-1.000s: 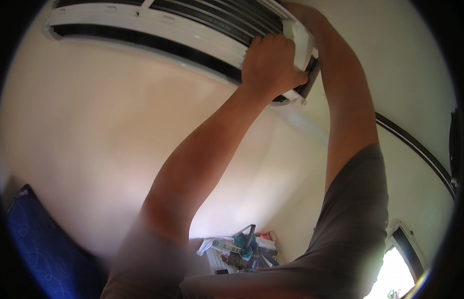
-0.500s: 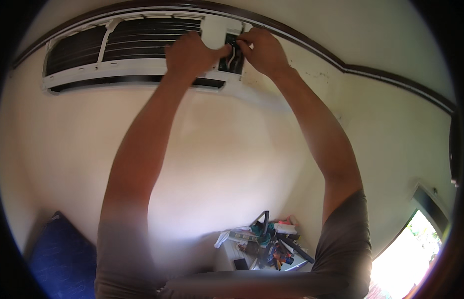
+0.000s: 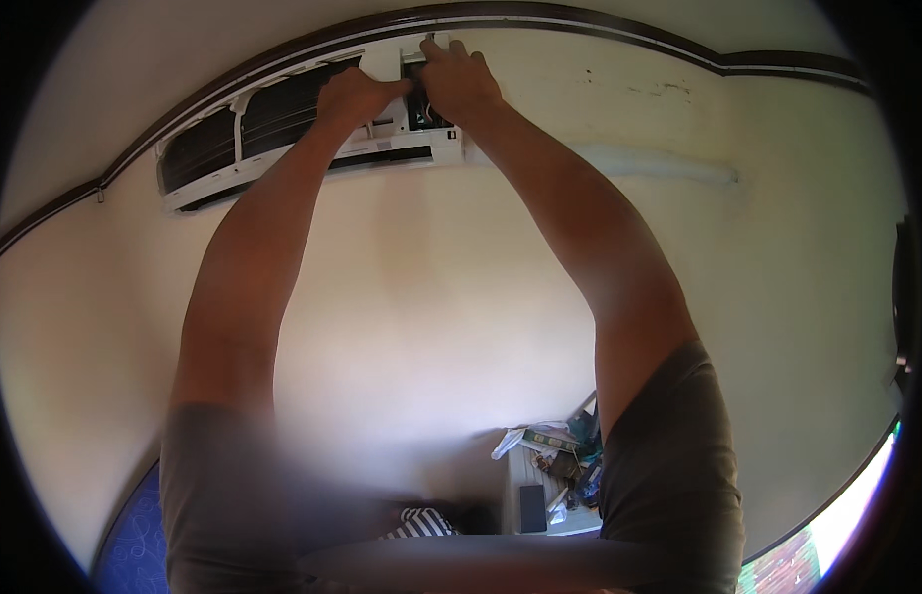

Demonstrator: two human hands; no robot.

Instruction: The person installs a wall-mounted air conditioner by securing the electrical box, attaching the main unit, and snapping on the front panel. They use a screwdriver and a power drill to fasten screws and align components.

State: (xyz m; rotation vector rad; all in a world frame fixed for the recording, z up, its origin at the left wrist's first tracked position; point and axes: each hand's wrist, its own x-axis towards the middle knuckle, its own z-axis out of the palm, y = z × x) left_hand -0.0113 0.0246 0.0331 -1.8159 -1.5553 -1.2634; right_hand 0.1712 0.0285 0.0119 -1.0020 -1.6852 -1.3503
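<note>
Both my arms reach up to a white wall air conditioner point(image 3: 411, 150) whose front is uncovered, showing dark fins point(image 3: 283, 104). My left hand point(image 3: 354, 103) lies against the unit just left of its electronics compartment point(image 3: 421, 111). Its thumb stretches right to that opening, apart from the other fingers. Over the compartment's upper right edge, my right hand point(image 3: 463, 87) has its fingers bent, the fingertips by the unit's top corner. Whatever those fingers grip is hidden by the hand. A pale wire shows inside the dark compartment.
Dark trim point(image 3: 580, 25) runs along the wall top, close above the unit. A whitish pipe point(image 3: 669, 163) extends right along the wall. Below, a small table point(image 3: 525, 465) carries a dark phone-like slab point(image 3: 532, 508) and a jumble of tools. A blue cushion-like thing point(image 3: 134, 540) is lower left.
The view has swung right, so the unit sits further left. My right hand has shifted up over the compartment's top edge, closer to my left hand, which stays beside the opening.
</note>
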